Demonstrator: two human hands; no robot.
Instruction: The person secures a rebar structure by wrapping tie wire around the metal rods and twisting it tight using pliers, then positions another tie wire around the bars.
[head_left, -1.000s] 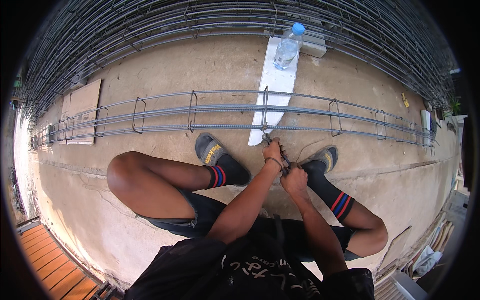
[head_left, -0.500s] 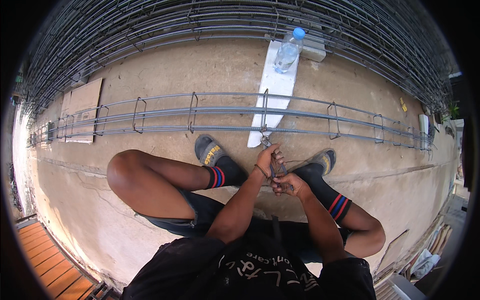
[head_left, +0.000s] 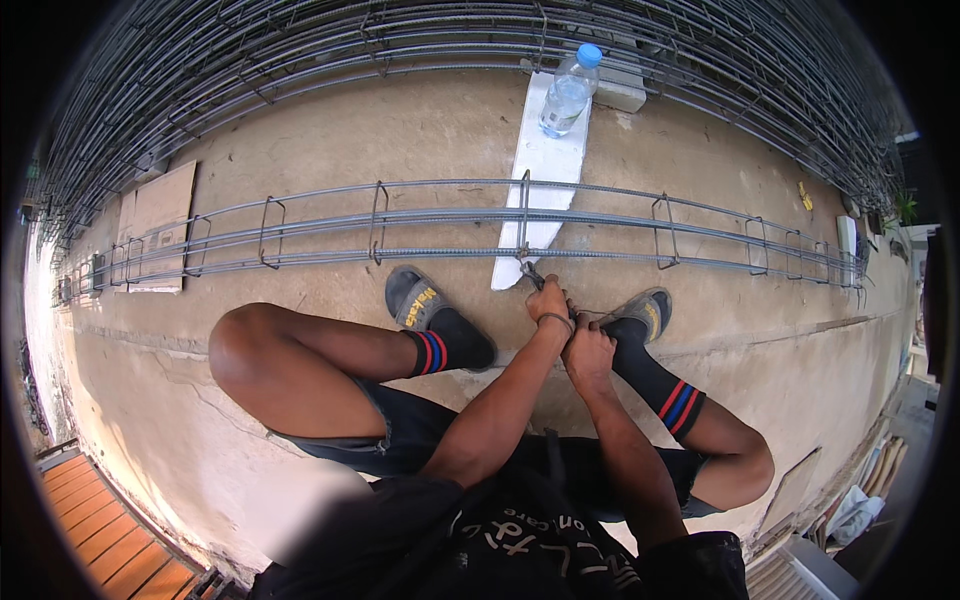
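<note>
Through the head view I have both hands close together, closed on one tool: the left hand (head_left: pixel 549 298) grips the pliers (head_left: pixel 533 272) up near their head, and the right hand (head_left: pixel 590 352) is clenched round the handle end just behind it. The pliers point ahead of the left hand to the near side of the rebar cage (head_left: pixel 450 213), by a stirrup (head_left: pixel 525 212); whether the tips have caught any wire is too small for me to tell.

As I judge it, tips slipping under a hard pull would send both fists back toward the body, and a sideways wrench could shift the cage over the white board (head_left: pixel 511 273). A jolt along that board might topple the water bottle (head_left: pixel 566 102) standing beyond the cage.

For elbow room I'd count on the gap between the knees (head_left: pixel 243 345); the left sandal (head_left: pixel 408 298) and right sandal (head_left: pixel 655 308) flank the hands, and the cage's long edge bars the way forward.
</note>
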